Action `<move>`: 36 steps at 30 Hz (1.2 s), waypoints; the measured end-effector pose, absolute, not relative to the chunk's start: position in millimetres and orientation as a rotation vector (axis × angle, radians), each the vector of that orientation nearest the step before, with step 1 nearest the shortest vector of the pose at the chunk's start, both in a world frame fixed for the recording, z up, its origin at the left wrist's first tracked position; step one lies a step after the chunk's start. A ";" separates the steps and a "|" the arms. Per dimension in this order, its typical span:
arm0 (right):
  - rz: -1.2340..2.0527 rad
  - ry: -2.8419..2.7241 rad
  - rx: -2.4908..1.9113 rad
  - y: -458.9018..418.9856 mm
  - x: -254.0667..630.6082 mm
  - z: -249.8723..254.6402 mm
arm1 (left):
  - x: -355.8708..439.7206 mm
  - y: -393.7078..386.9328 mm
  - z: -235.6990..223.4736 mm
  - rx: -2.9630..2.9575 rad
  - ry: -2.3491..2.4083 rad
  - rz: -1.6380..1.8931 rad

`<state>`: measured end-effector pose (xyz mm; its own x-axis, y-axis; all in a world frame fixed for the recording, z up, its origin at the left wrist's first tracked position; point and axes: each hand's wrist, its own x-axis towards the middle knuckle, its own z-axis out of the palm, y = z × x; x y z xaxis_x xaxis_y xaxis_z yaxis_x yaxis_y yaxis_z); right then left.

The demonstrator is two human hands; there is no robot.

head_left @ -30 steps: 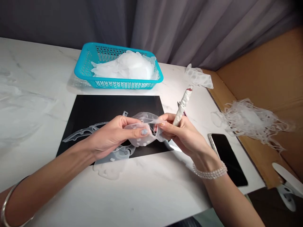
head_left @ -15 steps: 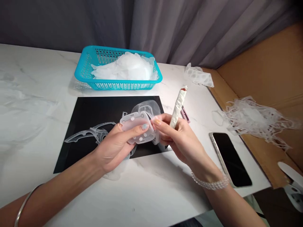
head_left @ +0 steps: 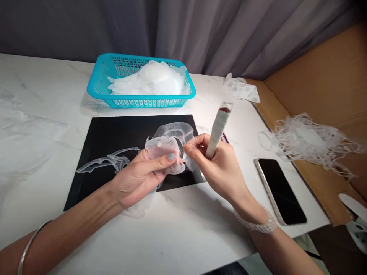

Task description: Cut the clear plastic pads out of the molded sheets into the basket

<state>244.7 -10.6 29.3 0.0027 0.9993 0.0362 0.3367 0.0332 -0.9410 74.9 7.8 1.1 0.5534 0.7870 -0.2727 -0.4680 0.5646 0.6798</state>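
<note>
My left hand (head_left: 140, 175) grips a translucent silicone piece (head_left: 162, 147) with small round holes, pinching it between thumb and fingers. It is joined to a larger, clear moulded sheet (head_left: 174, 130) that curves over the black mat. My right hand (head_left: 218, 164) is shut around a white wrapped stick (head_left: 218, 128) with a dark red tip, held upright. Its fingertips touch or nearly touch the silicone piece's right edge. A long clear silicone cut-out (head_left: 103, 162) lies on the mat to the left of my left hand.
A turquoise plastic basket (head_left: 97, 76) full of clear scraps stands behind the black mat (head_left: 114, 130) on the white marble table (head_left: 43, 133). A black phone (head_left: 279, 191) lies to the right. More scraps (head_left: 309, 139) rest on brown cardboard (head_left: 315, 95).
The silicone piece has turned in my left hand, its holed face now toward me. My right hand has moved closer and tilted the wrapped stick more upright.
</note>
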 end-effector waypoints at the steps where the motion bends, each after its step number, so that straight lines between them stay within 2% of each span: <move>1: 1.037 -1.449 -1.411 -11.0 245.4 29.9 | 74.3 8.4 0.8 0.570 0.592 0.796; 6: 1.315 -1.319 -1.261 -12.7 248.3 30.7 | 72.7 9.1 1.8 0.492 0.632 0.828; 15: 1.607 -1.263 -1.188 -11.1 259.2 26.8 | 76.4 8.0 6.9 0.470 0.715 0.834; 22: 1.418 -1.327 -1.362 -14.3 260.3 37.6 | 76.0 5.7 16.9 0.575 0.779 0.766; 27: 1.412 -1.409 -1.361 -13.7 262.0 40.8 | 72.5 9.3 16.5 0.670 0.805 0.785; 36: 1.330 -1.471 -1.408 -10.6 268.0 44.0 | 63.4 13.2 28.8 1.239 0.810 0.530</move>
